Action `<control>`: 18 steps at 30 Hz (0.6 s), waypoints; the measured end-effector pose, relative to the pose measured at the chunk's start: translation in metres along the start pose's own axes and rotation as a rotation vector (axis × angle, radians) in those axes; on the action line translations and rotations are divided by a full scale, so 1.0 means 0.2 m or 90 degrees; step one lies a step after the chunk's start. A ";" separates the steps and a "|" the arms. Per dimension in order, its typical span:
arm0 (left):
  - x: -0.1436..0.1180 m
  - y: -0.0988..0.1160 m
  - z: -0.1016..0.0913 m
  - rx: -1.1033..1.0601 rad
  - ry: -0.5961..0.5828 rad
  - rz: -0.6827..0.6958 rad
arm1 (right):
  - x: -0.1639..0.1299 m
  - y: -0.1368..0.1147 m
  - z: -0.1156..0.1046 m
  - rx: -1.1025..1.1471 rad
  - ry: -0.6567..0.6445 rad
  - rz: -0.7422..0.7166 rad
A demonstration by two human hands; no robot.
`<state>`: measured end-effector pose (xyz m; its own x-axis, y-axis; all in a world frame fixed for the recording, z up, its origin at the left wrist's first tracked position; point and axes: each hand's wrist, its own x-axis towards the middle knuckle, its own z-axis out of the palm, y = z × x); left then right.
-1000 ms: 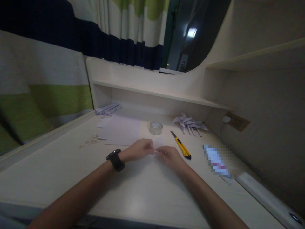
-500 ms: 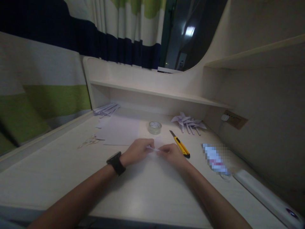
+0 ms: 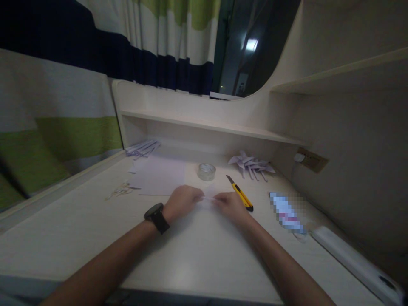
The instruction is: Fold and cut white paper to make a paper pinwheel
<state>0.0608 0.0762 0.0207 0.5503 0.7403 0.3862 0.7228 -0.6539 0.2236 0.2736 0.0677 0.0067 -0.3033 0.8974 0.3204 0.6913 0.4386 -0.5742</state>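
Head view: both hands meet low over the middle of the pale worktop. The left hand, with a dark watch on its wrist, has its grip pinched together on one end of a small strip of white paper; the right hand pinches the other end, so the strip spans the short gap between the two sets of fingertips, just above the surface. The light is dim and the strip is small, so its exact shape is hard to make out.

Just beside the right hand lies a yellow utility knife, its blade end pointing away from the person. Behind the hands stands a roll of clear tape, and a flat sheet of white paper lies to its left. Folded paper pinwheels sit near the back right under the shelf. Paper scraps lie well to the left, and a bundle of paper strips rests in the back left corner.
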 end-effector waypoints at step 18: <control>0.01 -0.01 -0.01 -0.097 -0.067 0.029 | -0.01 -0.02 0.02 -0.032 0.066 0.012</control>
<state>0.0596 0.0795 0.0235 0.6274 0.7165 0.3050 0.6290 -0.6971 0.3441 0.2686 0.0651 0.0056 -0.2223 0.8949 0.3869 0.7294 0.4160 -0.5431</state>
